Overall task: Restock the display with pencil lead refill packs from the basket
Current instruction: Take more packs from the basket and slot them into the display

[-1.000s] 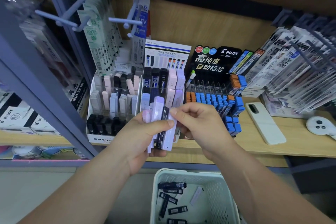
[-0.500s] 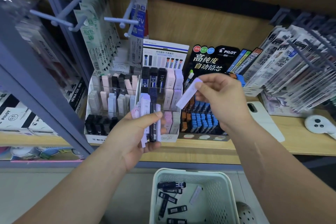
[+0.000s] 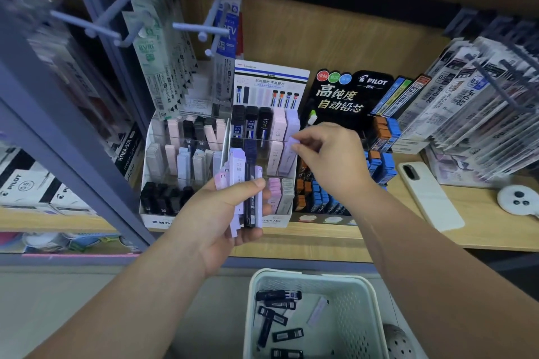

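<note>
The right hand (image 3: 329,160) pinches the top end of a lilac plastic lead refill pack (image 3: 294,141) between thumb and fingertips, at the rightmost column of the tiered white cardboard display (image 3: 271,71) (middle row, among other lilac packs). In front of the display's lowest tier, the left hand (image 3: 221,213) grips a fanned bunch of lilac, pink and black packs (image 3: 240,183), thumb laid across them. Below the display stands a pale perforated plastic basket (image 3: 353,318) with loose black packs (image 3: 278,295) inside.
</note>
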`<state>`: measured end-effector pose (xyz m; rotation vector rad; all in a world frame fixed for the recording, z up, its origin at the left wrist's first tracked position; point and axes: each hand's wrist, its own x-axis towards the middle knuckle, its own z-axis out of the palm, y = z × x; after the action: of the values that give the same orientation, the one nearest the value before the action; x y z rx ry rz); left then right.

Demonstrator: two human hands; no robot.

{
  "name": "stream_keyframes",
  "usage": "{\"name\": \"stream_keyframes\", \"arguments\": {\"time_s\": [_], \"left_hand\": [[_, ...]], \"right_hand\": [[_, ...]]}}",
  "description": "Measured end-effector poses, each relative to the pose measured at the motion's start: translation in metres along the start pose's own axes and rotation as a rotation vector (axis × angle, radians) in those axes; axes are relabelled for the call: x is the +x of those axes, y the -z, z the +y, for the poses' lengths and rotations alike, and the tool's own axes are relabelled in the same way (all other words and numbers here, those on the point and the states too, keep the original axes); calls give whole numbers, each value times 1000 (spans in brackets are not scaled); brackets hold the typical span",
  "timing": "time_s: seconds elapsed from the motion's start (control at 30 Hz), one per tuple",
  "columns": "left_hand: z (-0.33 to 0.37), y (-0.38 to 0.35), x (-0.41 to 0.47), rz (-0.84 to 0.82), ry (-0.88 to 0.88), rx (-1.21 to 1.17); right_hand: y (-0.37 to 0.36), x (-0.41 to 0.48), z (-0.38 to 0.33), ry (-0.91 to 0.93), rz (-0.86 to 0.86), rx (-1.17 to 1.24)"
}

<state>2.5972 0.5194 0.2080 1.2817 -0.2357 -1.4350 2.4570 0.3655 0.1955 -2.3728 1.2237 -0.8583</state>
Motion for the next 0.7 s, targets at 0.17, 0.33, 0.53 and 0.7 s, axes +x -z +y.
{"name": "stream_keyframes", "arguments": {"time_s": [0.17, 0.33, 0.53, 0.7], "left_hand": [[1, 0, -1, -5, 5, -1], [2, 1, -1, 2, -1, 0], [1, 0, -2, -2, 9, 4], [0, -2, -5, -19, 20, 34]], "right_hand": [[1, 7, -2, 55, -14, -64], [2, 7, -1, 96, -40, -114], [-10, 1, 0, 92, 11, -178], [-14, -2, -1, 79, 21, -215]]}}
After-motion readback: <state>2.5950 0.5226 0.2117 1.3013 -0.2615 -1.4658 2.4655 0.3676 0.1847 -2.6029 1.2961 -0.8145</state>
